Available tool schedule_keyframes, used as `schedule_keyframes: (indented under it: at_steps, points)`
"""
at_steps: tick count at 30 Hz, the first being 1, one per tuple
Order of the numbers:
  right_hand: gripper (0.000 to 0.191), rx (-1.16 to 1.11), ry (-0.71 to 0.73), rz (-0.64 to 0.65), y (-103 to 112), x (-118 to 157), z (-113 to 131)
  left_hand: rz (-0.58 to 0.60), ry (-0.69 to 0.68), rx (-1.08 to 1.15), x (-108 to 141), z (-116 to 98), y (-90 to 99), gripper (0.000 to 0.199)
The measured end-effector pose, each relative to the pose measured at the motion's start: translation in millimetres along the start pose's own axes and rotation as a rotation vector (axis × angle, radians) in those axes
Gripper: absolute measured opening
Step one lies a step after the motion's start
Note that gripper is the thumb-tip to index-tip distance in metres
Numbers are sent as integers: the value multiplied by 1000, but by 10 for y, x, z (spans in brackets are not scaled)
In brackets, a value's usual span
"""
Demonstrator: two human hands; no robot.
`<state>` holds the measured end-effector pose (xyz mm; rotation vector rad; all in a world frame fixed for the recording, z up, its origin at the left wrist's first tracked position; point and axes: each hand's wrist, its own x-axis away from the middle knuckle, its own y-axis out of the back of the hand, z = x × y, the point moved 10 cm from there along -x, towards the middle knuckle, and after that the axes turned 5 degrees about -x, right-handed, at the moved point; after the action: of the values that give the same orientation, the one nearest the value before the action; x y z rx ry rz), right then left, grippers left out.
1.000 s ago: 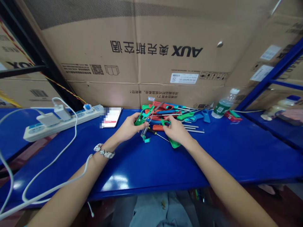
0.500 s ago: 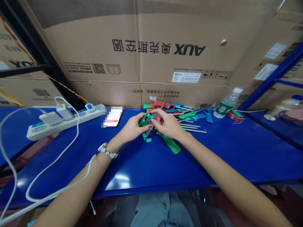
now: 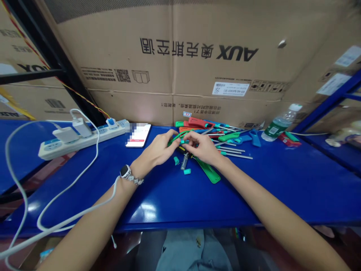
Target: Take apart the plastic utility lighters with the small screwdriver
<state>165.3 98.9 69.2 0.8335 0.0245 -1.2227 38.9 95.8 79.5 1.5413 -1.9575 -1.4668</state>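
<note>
Fingers (image 3: 173, 146) obscure the green casing (image 3: 178, 135) left hand (image 3: 161, 149) grips; right hand's (image 3: 204, 149) hold is unclear.

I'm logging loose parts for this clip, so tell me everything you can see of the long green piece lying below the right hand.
The long green piece is a narrow, smooth strip that looks like plastic, slightly glossy, with a wider near end with rounded corners. It lies on the blue tabletop, slanting toward the person and to the right. Its far end is hidden by the right hand; whether they touch, I can't tell.
</note>
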Motion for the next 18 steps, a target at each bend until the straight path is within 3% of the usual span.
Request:
schedule_keyframes:
  at_steps: [4,10,18]
  points:
    - [8,125,35,-12,-2,42,38,-47,-24,-8,3,-30,47,45]
    - [9,193,37,7,-22,113,44,-103,-2,-11,1,33,118,48]
    - [11,303,-35,122,-169,162,23,14,-14,79,-18,105,4,52]
